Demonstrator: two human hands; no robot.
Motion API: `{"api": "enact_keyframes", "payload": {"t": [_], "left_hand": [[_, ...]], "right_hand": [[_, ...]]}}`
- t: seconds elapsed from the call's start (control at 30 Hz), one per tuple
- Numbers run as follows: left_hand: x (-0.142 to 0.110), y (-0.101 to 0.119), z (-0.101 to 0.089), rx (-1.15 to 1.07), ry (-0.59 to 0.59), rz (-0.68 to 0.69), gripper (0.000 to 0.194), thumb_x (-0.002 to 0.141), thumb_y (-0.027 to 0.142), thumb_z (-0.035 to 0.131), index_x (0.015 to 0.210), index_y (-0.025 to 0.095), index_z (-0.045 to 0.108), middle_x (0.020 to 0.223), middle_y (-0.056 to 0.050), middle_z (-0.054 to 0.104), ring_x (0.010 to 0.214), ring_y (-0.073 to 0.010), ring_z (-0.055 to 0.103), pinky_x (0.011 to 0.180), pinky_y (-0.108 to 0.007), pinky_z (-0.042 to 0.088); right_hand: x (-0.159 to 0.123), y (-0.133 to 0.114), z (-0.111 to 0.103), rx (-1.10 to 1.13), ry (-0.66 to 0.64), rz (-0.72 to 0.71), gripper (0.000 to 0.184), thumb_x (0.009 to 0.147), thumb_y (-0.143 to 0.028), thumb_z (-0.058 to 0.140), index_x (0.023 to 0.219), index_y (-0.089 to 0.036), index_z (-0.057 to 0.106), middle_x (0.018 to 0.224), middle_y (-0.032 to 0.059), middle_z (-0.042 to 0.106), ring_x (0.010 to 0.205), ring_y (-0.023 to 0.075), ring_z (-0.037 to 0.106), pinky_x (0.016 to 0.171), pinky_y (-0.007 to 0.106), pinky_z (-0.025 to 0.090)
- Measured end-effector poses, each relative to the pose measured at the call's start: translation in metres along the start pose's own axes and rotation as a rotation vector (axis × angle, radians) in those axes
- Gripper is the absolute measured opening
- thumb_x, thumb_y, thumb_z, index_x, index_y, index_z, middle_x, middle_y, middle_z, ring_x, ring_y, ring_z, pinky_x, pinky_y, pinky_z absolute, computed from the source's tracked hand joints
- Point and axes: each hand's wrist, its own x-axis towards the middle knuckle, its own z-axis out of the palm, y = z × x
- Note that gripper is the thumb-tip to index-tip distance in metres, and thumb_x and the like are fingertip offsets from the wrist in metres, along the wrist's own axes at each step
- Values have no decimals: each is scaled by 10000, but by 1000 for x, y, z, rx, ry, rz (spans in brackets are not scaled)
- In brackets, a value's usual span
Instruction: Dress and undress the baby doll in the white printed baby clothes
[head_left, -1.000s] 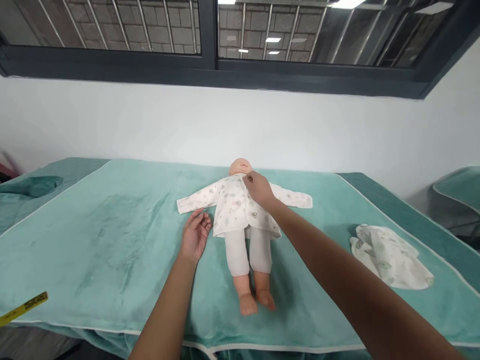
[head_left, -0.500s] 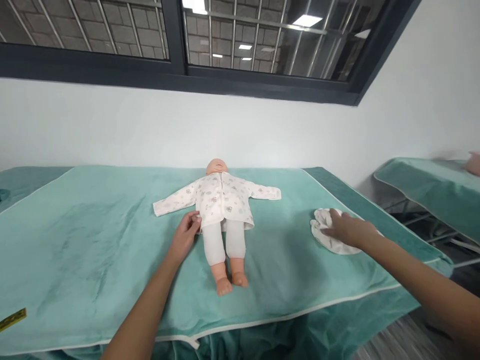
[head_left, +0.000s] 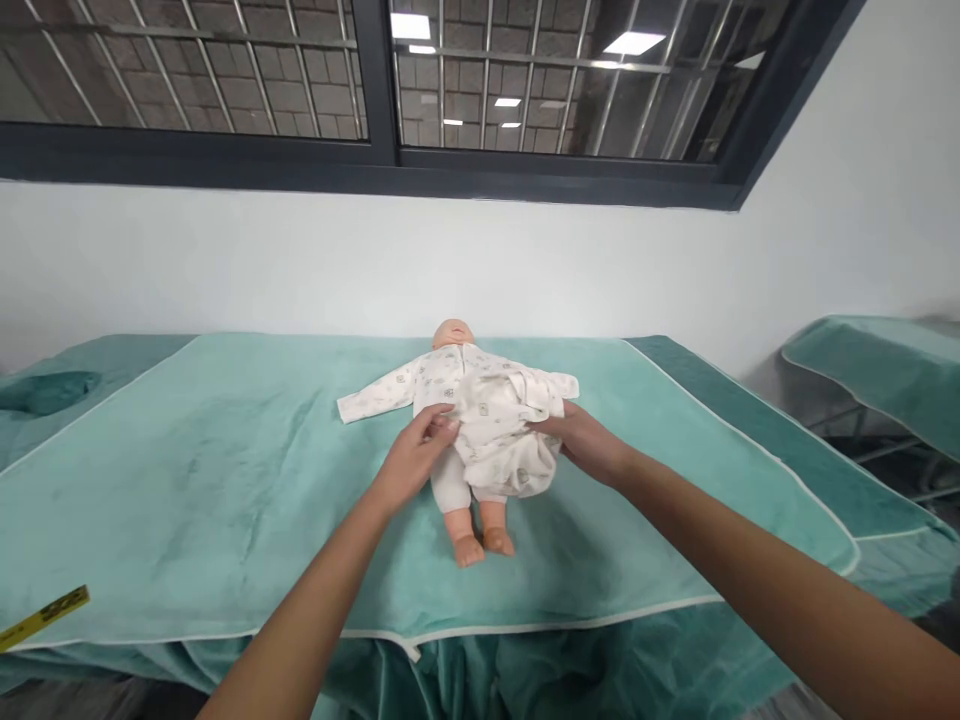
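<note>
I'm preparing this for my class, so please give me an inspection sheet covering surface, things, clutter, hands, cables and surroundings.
Surface: green blanket, pale edging, creased.
Job's things: doll on its back in white jacket; bunched printed cloth held over it.
Clutter: yellow strip with dark marks, left edge.
Hands: right hand grips cloth; left hand at its edge, grip unclear.
Cables: nothing seen.
Surroundings: white wall, dark-framed window, green-covered surface at right.
</note>
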Motion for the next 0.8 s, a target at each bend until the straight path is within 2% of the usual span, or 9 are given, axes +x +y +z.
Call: {"api": "enact_keyframes", "payload": {"t": [0.1,0.17,0.23,0.33,0.47,0.53,0.67,0.73,0.8], "left_hand": [[-8,22,6,-118,-137,-26,342,702,207,774,1040,199,723,932,-48,685,875,-186,594,759,-243,446],[-13,33,6,-202,-127,-41,395,694,202,783,1081,187,705,1049,-71,685,983,-215,601,813,-263,457],[-16,42,3,-253,-92,-68,441,680,190,794,1107,180,685,1095,-82,681,992,-222,610,812,-278,469],[-16,54,-6,-313,-31,-64,483,639,143,808,1102,155,672,983,-80,700,863,-194,633,744,-267,474],[-6,79,-16,-422,33,39,444,613,52,766,1037,142,671,873,-53,684,719,-151,624,635,-234,458],[2,96,-18,-443,37,98,429,612,-6,711,1010,147,668,852,-36,664,674,-131,609,589,-218,447],[13,135,-16,-396,-68,203,384,599,-88,610,913,125,667,797,-22,631,604,-106,580,518,-185,412],[14,153,-13,-304,-166,243,356,604,-85,600,887,120,669,774,-15,622,603,-104,580,517,-177,411],[12,170,-10,-168,-273,271,326,613,-55,611,872,131,675,782,-15,634,643,-120,600,544,-194,437]], "right_hand": [[9,-14,37,184,-122,-15,501,743,-346,693,1223,-217,630,1142,83,707,1020,276,665,880,417,520],[11,-19,51,231,-201,-13,489,745,-331,700,1216,-217,636,1131,82,709,1027,270,659,885,403,515],[13,-21,58,208,-261,-3,490,750,-331,709,1221,-219,635,1150,77,700,1056,267,645,911,407,505],[14,-17,58,86,-300,-31,465,782,-352,693,1228,-236,629,1204,60,674,1124,261,610,980,434,471],[19,-7,46,-284,-417,-50,354,823,-282,624,1174,-240,651,1171,55,677,1125,257,604,1004,461,455],[23,-9,39,-444,-365,-54,402,800,-202,601,1200,-241,622,1181,73,662,1115,264,606,945,463,493],[32,-46,37,-486,-105,-197,564,799,-254,618,1344,-270,475,1423,87,483,1267,261,497,933,430,507],[36,-75,43,-463,-134,-349,663,774,-336,678,1386,-303,424,1489,57,403,1327,249,435,1003,432,461],[39,-103,53,-430,-194,-496,692,744,-372,719,1373,-313,437,1481,42,412,1338,246,417,1039,445,423]]}}
